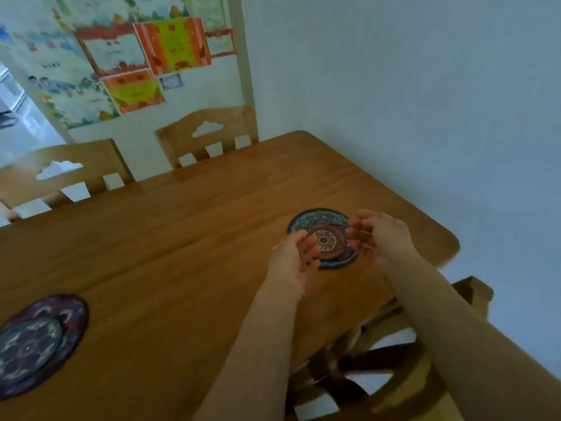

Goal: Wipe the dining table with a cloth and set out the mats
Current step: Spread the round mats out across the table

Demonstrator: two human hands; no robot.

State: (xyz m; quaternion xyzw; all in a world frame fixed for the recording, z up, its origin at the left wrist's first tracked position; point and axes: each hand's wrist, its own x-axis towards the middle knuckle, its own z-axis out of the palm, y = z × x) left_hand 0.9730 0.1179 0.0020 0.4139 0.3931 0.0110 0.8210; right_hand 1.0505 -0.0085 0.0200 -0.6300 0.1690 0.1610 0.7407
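Note:
A round blue patterned mat (pixel 315 218) lies on the wooden dining table (pixel 188 238) near its right end. A smaller reddish-brown patterned mat (pixel 326 241) sits on top of it. My left hand (pixel 293 261) and my right hand (pixel 381 235) flank the small mat with loosely curved fingers at its edges; whether they grip it I cannot tell. At the table's near left edge lies a purple round mat (pixel 68 314) with a smaller teal mat (pixel 28 349) on it. No cloth is in view.
Two wooden chairs (pixel 209 135) stand along the far side of the table, and another chair (pixel 394 360) is tucked under the near right corner. A white wall runs close along the right end. Colourful papers (pixel 173 45) hang on the far wall.

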